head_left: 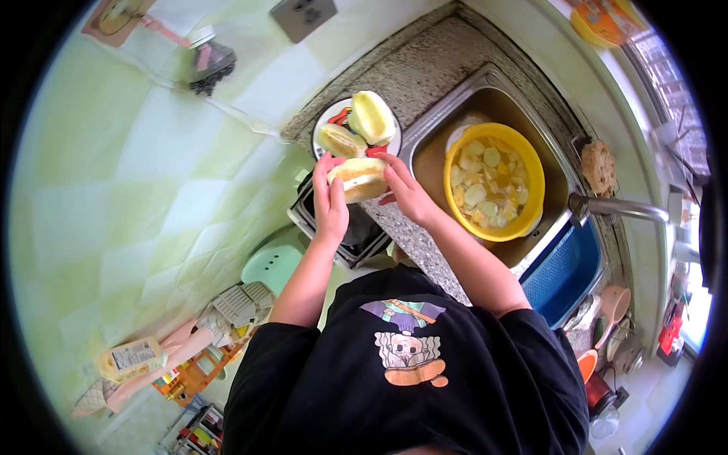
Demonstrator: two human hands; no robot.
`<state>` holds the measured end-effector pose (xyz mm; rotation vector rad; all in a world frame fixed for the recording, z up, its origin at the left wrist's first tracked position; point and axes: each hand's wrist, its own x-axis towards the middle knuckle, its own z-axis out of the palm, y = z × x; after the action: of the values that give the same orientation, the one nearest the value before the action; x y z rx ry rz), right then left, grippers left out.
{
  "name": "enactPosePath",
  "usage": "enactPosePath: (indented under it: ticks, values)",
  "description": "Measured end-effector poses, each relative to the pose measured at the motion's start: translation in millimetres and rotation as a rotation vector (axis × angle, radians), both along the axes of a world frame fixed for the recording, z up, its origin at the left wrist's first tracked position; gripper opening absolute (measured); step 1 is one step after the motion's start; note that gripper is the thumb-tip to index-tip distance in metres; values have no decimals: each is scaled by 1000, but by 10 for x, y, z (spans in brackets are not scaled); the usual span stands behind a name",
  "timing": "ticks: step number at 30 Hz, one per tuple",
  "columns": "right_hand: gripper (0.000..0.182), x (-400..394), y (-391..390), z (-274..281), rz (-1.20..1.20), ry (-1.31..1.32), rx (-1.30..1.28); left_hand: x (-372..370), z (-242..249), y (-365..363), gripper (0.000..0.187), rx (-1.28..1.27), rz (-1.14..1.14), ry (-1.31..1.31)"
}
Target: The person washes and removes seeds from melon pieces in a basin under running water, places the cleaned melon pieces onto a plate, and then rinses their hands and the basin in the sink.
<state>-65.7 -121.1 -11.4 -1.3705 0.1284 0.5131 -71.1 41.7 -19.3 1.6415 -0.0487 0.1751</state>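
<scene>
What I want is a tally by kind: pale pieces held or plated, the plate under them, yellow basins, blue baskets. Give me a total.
Pale pieces: 3 (one between left hand and right hand, two on the plate)
Plate: 1
Yellow basin: 1
Blue basket: 1
Total: 6

Green-white checked wall (144, 205), bright window (671, 80)

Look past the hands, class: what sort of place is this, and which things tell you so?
Most likely a home kitchen: a metal sink is set into a speckled counter, a tap reaches over its edge, and a yellow basin of pale slices sits inside the sink.
</scene>
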Motion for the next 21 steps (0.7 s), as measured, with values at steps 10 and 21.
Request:
enactPosePath:
  ticks: [10, 21]
  values:
    - [29, -454, -992, 195, -243, -490, -620, 94, 211, -972, 57, -1204, -881, 1230]
    - [25, -755, -1626, 193, -231, -721, -899, 133, -94, -1965, 45, -985, -807, 1331]
